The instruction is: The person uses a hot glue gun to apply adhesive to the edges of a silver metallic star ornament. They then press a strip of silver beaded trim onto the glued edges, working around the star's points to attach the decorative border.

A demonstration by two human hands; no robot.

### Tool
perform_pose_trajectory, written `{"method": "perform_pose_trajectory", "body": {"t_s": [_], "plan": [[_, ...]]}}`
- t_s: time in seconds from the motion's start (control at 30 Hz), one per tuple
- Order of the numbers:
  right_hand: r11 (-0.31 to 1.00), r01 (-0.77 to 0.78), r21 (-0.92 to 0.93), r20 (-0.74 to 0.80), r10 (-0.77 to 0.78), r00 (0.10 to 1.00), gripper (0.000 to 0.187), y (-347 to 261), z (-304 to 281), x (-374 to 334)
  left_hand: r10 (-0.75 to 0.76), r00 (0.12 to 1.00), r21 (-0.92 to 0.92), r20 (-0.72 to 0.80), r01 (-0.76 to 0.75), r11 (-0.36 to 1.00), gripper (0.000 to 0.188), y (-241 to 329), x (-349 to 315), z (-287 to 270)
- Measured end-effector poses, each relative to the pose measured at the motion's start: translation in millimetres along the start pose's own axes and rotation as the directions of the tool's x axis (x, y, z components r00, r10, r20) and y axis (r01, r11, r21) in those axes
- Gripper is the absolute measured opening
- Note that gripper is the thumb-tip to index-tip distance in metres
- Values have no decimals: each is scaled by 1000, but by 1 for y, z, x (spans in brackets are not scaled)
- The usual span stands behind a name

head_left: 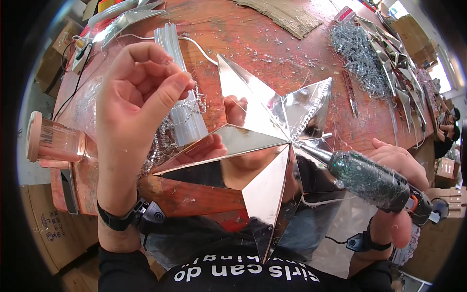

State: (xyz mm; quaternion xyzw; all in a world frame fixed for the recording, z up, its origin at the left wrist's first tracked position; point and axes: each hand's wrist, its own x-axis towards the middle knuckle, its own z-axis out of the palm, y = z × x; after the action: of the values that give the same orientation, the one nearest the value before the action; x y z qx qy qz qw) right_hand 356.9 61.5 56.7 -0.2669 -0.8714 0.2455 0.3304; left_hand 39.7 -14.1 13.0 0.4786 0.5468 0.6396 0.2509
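A mirrored silver star [265, 190] with raised, pointed arms lies before me, its lower points near my body. A strip of rhinestone chain [310, 114] runs along its upper right arm toward the centre. My right hand [401, 163] is wrapped round a dark glue gun [367, 177], whose nozzle reaches the star's middle. Raised at the left, my left hand [134, 97] has thumb and fingers pinched together. Loose rhinestone chain [198, 100] hangs by those fingertips and seems held there; the fingers partly hide it. Below it lies a bundle of clear glue sticks [188, 126].
A lidded pinkish cup [56, 138] stands at the table's left edge. On the right are a tangled heap of silver chain [360, 56], tweezers [351, 95] and several shiny star pieces [401, 92]. Cardboard [284, 17] lies at the back. A white cord [197, 46] crosses the table.
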Motion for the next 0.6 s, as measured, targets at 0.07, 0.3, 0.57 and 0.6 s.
{"method": "perform_pose_trajectory", "body": {"t_s": [0.07,0.3,0.57,0.6], "plan": [[997,-73,-18,-72,71,995,103,-4,11,-2,54,998,35,39,-55,998,17,-6,-1,-2],[997,-63,43,-21,64,998,71,4,12,3,-39,997,61,67,34,998,12,-2,-3,1],[1000,-27,12,66,26,997,49,-1,9,6,-50,998,88,33,47,995,17,-1,-3,-6],[999,-30,-14,58,30,998,47,-4,9,5,-40,998,67,45,37,997,18,-2,-2,-6]]}}
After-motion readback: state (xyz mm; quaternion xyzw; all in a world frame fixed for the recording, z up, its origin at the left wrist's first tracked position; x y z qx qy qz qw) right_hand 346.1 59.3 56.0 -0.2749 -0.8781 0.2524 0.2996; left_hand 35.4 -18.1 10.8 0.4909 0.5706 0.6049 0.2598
